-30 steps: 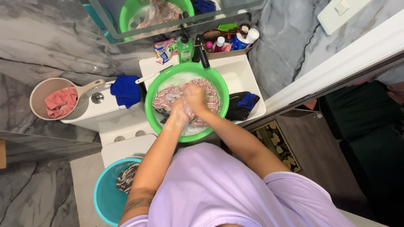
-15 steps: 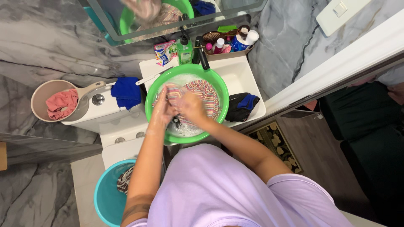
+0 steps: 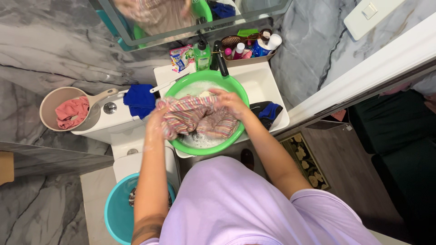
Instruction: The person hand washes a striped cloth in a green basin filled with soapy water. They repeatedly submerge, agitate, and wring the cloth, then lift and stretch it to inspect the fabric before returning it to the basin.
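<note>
My left hand [image 3: 156, 123] and right hand [image 3: 230, 101] both grip the wet striped cloth [image 3: 196, 117], stretching it limp and wrinkled over the round green plastic basin [image 3: 236, 136]. Soapy white foam lies in the basin under the cloth. Behind the basin stands a green soap pump bottle [image 3: 202, 55]; to its left a crumpled blue cloth [image 3: 138, 100] lies on the white toilet tank [image 3: 105, 122]. Below the basin, by my left arm, sits a round teal bucket [image 3: 116, 218].
</note>
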